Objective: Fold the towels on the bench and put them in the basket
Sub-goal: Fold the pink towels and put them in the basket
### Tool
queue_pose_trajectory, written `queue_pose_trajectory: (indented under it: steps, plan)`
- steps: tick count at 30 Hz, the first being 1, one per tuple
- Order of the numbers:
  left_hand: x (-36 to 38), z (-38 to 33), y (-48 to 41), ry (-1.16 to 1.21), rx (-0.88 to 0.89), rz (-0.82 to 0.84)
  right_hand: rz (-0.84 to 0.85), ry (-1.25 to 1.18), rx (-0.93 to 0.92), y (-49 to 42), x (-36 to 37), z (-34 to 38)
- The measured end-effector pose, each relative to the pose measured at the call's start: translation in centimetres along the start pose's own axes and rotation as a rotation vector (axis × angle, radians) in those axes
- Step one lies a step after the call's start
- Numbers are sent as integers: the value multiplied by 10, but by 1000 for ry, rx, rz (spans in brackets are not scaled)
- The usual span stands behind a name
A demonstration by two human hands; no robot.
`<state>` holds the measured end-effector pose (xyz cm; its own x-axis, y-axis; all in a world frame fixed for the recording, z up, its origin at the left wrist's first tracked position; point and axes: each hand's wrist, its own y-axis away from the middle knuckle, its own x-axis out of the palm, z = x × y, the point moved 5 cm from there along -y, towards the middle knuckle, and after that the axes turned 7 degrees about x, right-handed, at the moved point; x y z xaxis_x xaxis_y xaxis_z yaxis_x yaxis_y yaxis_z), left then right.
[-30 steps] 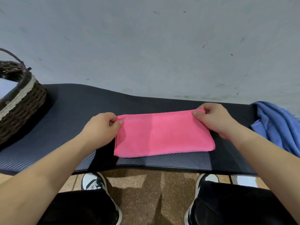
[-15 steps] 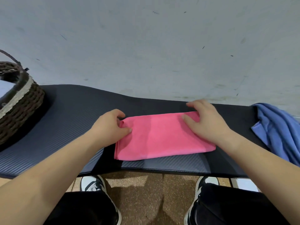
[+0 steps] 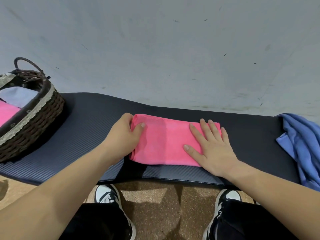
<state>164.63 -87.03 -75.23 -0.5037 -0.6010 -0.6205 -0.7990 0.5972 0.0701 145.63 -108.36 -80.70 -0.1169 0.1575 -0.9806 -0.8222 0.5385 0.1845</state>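
Note:
A folded pink towel (image 3: 164, 141) lies on the dark padded bench (image 3: 86, 127) in front of me. My left hand (image 3: 123, 135) grips the towel's left end, thumb on top and fingers curled under the edge. My right hand (image 3: 211, 146) lies flat on the towel's right half with straight, spread fingers. A brown woven basket (image 3: 39, 116) stands at the bench's left end; a pink towel (image 3: 7, 111) and a pale blue one (image 3: 19, 97) lie inside it. A crumpled blue towel (image 3: 301, 141) sits at the bench's right end.
A grey wall rises right behind the bench. My two shoes (image 3: 107, 196) stand on the brown speckled floor below the bench's front edge. Bare bench surface stretches between the basket and the pink towel.
Both hands let go of the towel's far corners. The right hand moved onto the towel and flattened; the left shifted to grip its left end. The view turned left, showing more basket.

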Motion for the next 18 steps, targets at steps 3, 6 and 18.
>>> queue_pose_trajectory:
  steps: [3, 6, 18]
  plan:
    - [-13, -3, -2, 28, -19, -70, -6, -85, -16, 3, -2, 8]
    - [-23, -12, 0, 99, -44, -110, 13, -360, -40, 3, -17, 15]
    - [94, -107, -7, 160, 111, 225, 139, -959, 200, 1, -44, -39]
